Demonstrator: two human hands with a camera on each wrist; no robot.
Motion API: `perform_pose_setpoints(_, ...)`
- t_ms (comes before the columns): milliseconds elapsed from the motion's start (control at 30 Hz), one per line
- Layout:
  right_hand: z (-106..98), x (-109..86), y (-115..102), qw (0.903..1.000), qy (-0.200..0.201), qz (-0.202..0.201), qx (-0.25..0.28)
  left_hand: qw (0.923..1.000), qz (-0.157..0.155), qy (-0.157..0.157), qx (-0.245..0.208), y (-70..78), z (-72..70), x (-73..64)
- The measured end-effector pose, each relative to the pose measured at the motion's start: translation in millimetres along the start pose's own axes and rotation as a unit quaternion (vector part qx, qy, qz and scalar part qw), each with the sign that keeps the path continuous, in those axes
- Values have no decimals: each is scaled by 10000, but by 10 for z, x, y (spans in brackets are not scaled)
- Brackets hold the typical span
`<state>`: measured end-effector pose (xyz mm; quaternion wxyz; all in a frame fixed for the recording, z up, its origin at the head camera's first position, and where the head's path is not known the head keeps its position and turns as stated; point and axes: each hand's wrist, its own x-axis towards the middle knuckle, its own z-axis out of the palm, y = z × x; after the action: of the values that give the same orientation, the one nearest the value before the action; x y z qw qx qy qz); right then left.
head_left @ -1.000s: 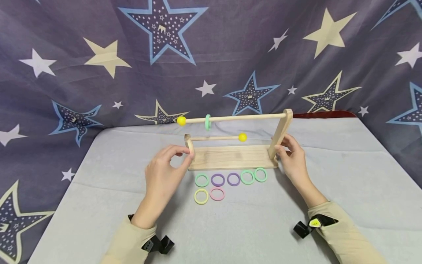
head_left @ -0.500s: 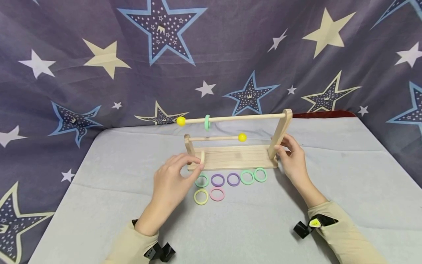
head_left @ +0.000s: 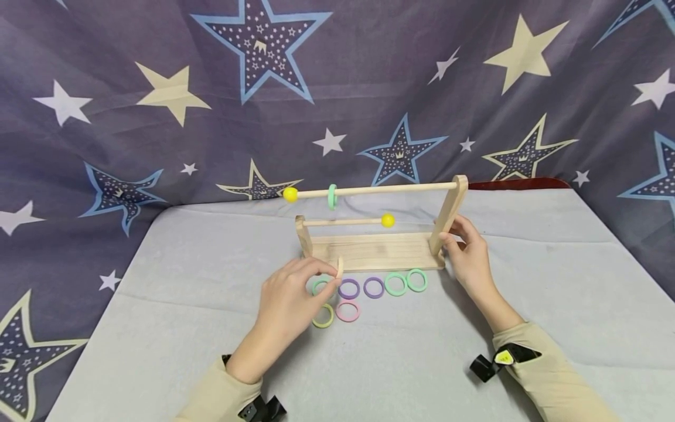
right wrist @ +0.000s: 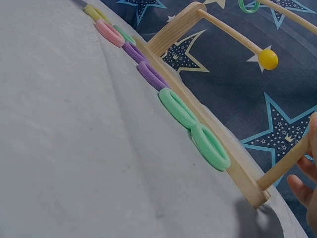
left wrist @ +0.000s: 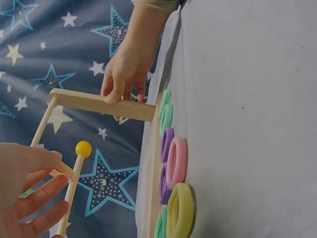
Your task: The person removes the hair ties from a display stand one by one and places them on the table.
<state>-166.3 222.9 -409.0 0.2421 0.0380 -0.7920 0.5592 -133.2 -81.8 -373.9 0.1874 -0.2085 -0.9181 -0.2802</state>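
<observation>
My left hand (head_left: pixel 297 299) pinches a pale cream ring (head_left: pixel 340 268), seen edge-on, between thumb and fingers. It is over the near edge of a wooden stand (head_left: pixel 374 249) in the head view. My right hand (head_left: pixel 466 252) grips the stand's tall right post (head_left: pixel 450 211). From that post a long rod (head_left: pixel 395 188) runs left to a yellow ball (head_left: pixel 290 194); one green ring (head_left: pixel 332 197) hangs on it. A shorter rod (head_left: pixel 343 222) runs right from the low left post (head_left: pixel 303 234) and ends in another yellow ball (head_left: pixel 387 220).
Along the stand's front lie purple rings (head_left: pixel 374 288) and green rings (head_left: pixel 417 280) in a row. Nearer are a pink ring (head_left: pixel 348 311) and a yellow ring (head_left: pixel 324 316), the latter partly behind my left hand. A star-patterned cloth (head_left: pixel 337 88) hangs behind the grey-covered table (head_left: pixel 401 369).
My left hand has moved right and nearer with the cream ring, from beside the low left post to over the stand's front edge. My right hand stays on the tall post.
</observation>
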Motion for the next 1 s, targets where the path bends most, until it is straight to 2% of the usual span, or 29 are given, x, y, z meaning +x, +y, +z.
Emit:
perform_pose_setpoints(100,0,3,47,10000,3,8,-6,9999,78,-106,33,13,20,-9)
perform_pose_setpoints(333,-3,26,262,10000,23,55,29,9979,507,-413,-5,19,82,-25)
perform_pose_setpoints(800,-1,27,272,10000,37,81,-31,9913,864,-990,32,64,224,-42)
perform_pose_setpoints(1000,-4,31,275,9999,34,121,-2,9874,1023,-1188,198,94,299,-33)
